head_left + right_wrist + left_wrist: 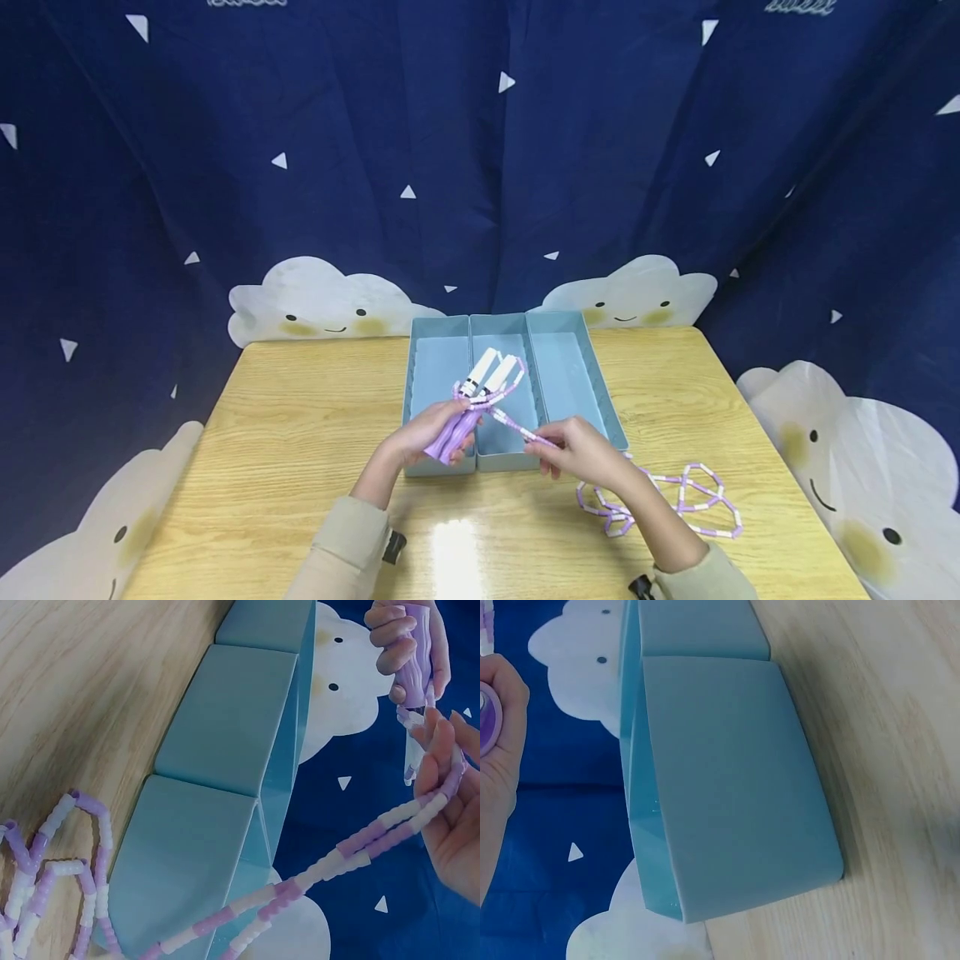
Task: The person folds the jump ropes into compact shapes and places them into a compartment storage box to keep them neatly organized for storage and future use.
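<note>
My left hand (pixel 427 432) grips both handles of a beaded jump rope together, above the left and middle bins. Their purple grips (pixel 454 435) point toward me and the white ends (pixel 497 373) point away. Part of the purple and white rope loops across the handles. To the right, my right hand (pixel 576 454) pinches a doubled stretch of the beaded rope (pixel 360 844), which runs on from its fingers down to the table. The rest of the rope (pixel 723 500) lies in loose loops right of the bins. At the left wrist view's edge, one handle's round end (pixel 489 720) shows.
Three light blue bins stand side by side on the wooden table (pixel 315 417): a left bin (pixel 438 472), a middle bin (pixel 510 461) and a right bin (pixel 609 400). Behind the table hangs a dark blue curtain (pixel 450 233) with clouds and white triangles.
</note>
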`<state>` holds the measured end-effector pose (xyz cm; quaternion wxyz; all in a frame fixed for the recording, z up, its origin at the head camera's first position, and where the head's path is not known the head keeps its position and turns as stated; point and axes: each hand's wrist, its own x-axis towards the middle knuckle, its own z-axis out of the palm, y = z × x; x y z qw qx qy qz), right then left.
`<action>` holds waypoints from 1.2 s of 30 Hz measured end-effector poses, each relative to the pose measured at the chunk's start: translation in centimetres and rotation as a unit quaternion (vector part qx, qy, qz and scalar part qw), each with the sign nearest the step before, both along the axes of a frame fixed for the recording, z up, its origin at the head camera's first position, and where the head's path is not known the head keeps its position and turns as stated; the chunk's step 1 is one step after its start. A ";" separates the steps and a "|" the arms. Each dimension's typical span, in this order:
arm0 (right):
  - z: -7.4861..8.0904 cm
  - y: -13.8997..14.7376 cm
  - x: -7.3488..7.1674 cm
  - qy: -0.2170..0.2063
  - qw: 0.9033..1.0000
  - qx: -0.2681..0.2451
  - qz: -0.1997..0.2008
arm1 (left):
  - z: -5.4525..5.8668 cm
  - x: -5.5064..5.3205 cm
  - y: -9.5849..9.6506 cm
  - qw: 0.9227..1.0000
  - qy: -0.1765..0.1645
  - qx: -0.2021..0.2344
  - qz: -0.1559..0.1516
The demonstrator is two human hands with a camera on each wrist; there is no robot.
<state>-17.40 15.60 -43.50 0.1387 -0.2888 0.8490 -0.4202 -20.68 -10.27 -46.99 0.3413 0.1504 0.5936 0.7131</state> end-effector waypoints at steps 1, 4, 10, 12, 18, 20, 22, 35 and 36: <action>0.0 0.0 0.0 -0.003 1.000 -0.003 -0.005 | 0.0 0.0 0.0 1.000 -0.001 0.001 0.001; 0.1 -0.1 0.0 -0.011 1.000 -0.012 -0.025 | 0.1 0.0 -0.1 1.000 -0.003 0.004 0.003; 0.4 0.0 0.1 0.016 0.999 -0.011 -0.045 | 0.0 -0.1 -0.2 1.000 0.001 -0.005 0.011; 0.6 -0.1 0.1 0.027 0.999 -0.012 -0.039 | -0.1 -0.2 -0.1 1.000 0.003 -0.017 0.019; 1.2 -0.6 0.0 0.085 0.996 0.000 0.005 | -0.4 -0.1 0.2 0.996 0.038 -0.079 0.013; 1.4 -0.7 -0.1 0.116 0.993 0.014 0.016 | -0.4 0.0 0.2 0.994 0.053 -0.100 0.000; 1.7 -0.9 -0.2 0.145 0.989 0.030 0.023 | -0.3 0.1 0.3 0.991 0.064 -0.119 -0.015; 3.1 -1.3 -1.0 0.246 0.960 0.103 0.087 | 1.2 1.1 0.7 0.961 0.087 -0.221 -0.144; 3.3 -1.3 -1.1 0.244 0.960 0.107 0.089 | 1.4 1.1 0.8 0.959 0.083 -0.225 -0.153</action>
